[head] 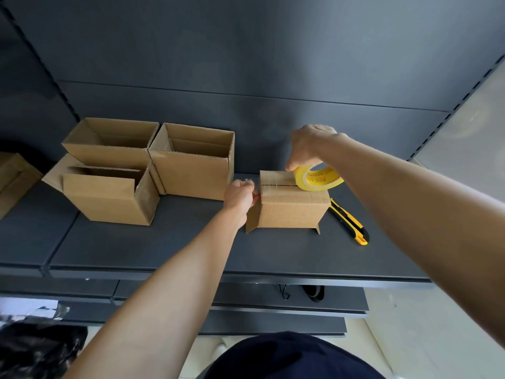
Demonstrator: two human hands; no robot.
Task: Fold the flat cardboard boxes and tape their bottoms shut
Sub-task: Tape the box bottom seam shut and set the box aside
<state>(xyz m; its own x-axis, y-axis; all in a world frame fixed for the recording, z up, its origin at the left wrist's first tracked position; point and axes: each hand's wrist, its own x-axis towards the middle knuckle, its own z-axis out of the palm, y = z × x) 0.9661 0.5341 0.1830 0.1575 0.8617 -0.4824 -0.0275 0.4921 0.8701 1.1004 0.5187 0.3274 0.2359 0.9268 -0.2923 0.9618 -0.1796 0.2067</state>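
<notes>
Nearest: our dark navy garment (292, 356) at the bottom edge; both bare forearms reach from beside it up to the shelf.
Surface: dark grey metal shelf (164, 242), with a matching back panel (246, 64) behind it.
Task box: small brown cardboard box (293, 212) stands right of centre on the shelf, closed flaps facing up, centre seam running left to right. Lower flaps stick out at its bottom corners.
Tape: strip of clear tape (276, 181) lies along that seam, from the box's left edge to the roll.
Left grip: our left hand (239, 196) is at the box's upper left edge, fingers curled, pinching the loose end of the strip.
Right grip: our right hand (311, 149) grips the yellow roll of packing tape (318, 179) from above, thumb on its rim. The roll stands on edge on the box top, at the right end of the seam.
Knife: yellow and black utility knife (349, 221) lies flat on the shelf, just beside the box's right side.
Other boxes: three open brown cardboard boxes to the left, openings up. Front one (109, 198), one behind and above it (109, 138), third (194, 162) nearest the task box but apart from it.
Left edge: more brown cardboard (13, 181), cut off by the frame; we cannot tell its shape.
Below: lower dark shelves (246, 296) step down under the front lip.
</notes>
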